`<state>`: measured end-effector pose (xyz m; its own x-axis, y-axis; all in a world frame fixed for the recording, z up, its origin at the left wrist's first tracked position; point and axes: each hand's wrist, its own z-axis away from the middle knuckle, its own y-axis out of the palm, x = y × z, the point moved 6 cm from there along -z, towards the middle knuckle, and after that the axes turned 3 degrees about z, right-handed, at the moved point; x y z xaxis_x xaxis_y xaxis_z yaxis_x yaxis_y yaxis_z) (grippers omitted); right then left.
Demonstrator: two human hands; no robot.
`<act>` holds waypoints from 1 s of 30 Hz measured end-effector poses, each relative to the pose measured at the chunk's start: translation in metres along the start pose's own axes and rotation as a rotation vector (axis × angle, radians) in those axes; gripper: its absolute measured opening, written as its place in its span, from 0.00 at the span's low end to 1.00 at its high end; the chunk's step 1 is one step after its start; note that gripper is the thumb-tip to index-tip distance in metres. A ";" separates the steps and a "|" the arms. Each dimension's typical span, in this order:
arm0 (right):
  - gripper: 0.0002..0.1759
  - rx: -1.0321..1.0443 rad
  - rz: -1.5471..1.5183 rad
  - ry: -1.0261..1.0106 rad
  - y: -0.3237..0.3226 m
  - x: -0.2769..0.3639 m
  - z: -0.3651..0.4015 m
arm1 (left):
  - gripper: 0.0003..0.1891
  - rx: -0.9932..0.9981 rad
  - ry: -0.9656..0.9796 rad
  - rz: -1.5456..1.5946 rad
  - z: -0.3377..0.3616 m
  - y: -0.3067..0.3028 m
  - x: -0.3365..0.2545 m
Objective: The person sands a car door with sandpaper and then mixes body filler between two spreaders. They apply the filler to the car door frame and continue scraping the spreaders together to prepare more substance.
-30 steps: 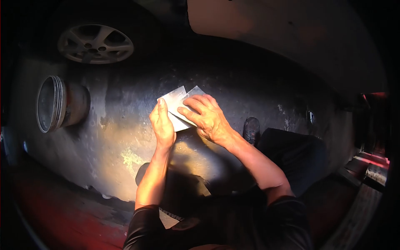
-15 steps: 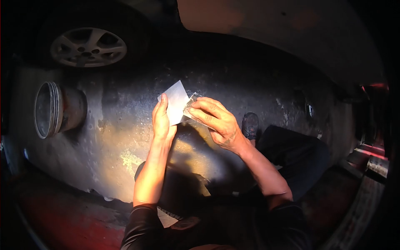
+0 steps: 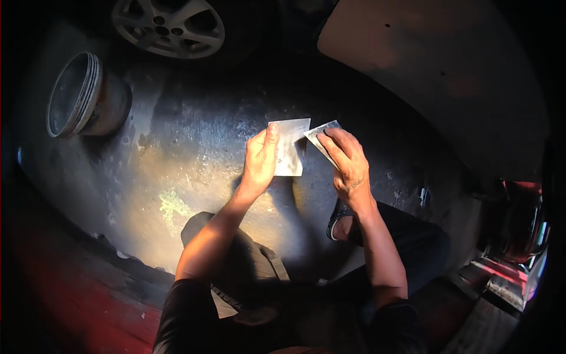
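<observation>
A pale, flat, roughly square sheet (image 3: 290, 147) is gripped along its left side by my left hand (image 3: 261, 158), the thumb lying on its face. My right hand (image 3: 349, 162) holds a smaller, thin grey plate (image 3: 323, 137) between thumb and fingers, tilted, with its left corner close to the upper right of the sheet. Both pieces catch bright light above the floor. The fingers behind the sheet are mostly hidden.
At the upper left a dirty bucket (image 3: 76, 97) lies tilted on the stained floor (image 3: 224, 124). A car wheel (image 3: 168, 26) is at the top, a car body panel (image 3: 413, 65) at the upper right. My bent legs are below.
The view has shifted and turned. My right hand has drawn the small plate off the sheet's face to its right side, and both hands sit farther right in view.
</observation>
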<state>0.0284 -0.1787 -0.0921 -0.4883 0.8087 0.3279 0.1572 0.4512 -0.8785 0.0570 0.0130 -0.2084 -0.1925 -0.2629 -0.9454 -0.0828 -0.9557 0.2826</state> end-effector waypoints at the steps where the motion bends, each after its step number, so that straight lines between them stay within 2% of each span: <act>1: 0.34 0.046 0.029 -0.064 -0.001 0.012 -0.011 | 0.28 -0.086 0.079 0.004 0.005 0.010 -0.014; 3: 0.34 0.060 0.050 -0.151 0.013 0.033 -0.017 | 0.28 -0.161 0.123 0.113 0.009 0.016 -0.022; 4: 0.34 0.043 0.009 -0.114 0.021 0.036 -0.010 | 0.27 -0.235 0.164 0.221 0.012 0.013 -0.023; 7: 0.35 0.094 0.014 -0.064 0.029 0.038 0.010 | 0.27 -0.269 0.186 0.131 0.013 0.005 0.005; 10: 0.34 0.171 -0.011 -0.080 0.028 0.042 0.031 | 0.27 -0.333 0.203 0.099 0.008 -0.011 0.009; 12: 0.32 0.210 -0.036 -0.044 0.037 0.034 0.053 | 0.26 -0.412 0.250 0.368 0.006 -0.007 -0.027; 14: 0.32 0.226 -0.176 0.061 0.048 0.026 0.070 | 0.25 -0.374 0.288 0.300 0.001 -0.022 -0.035; 15: 0.32 0.144 -0.279 0.137 0.036 0.023 0.062 | 0.24 -0.360 0.268 0.270 -0.004 -0.028 -0.024; 18: 0.34 -0.082 -0.332 0.053 -0.003 0.030 0.028 | 0.22 -0.254 0.167 0.360 -0.009 -0.018 0.001; 20: 0.36 -0.109 -0.392 0.000 -0.011 0.044 0.014 | 0.19 -0.173 -0.203 0.603 -0.008 0.000 0.026; 22: 0.39 0.000 -0.291 -0.093 -0.007 0.058 0.008 | 0.16 0.010 -0.346 0.872 -0.003 0.011 0.038; 23: 0.43 0.037 -0.214 -0.065 0.005 0.049 0.015 | 0.16 -0.049 -0.284 0.815 0.002 0.015 0.026; 24: 0.43 0.030 -0.207 -0.056 0.012 0.042 0.023 | 0.16 -0.108 -0.220 0.761 0.005 0.017 0.018; 26: 0.47 0.053 -0.158 -0.018 0.020 0.025 0.034 | 0.16 -0.116 -0.201 0.746 0.007 0.016 0.019; 28: 0.47 0.190 -0.089 0.099 0.021 0.006 0.044 | 0.16 -0.115 -0.202 0.725 0.010 0.016 0.017; 30: 0.46 0.280 -0.022 0.129 0.058 -0.021 0.083 | 0.16 -0.052 -0.018 0.698 0.007 0.011 -0.023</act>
<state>-0.0238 -0.2006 -0.1791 -0.3733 0.8490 0.3739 -0.1038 0.3623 -0.9263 0.0535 0.0095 -0.1825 -0.1997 -0.8160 -0.5424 0.1133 -0.5691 0.8144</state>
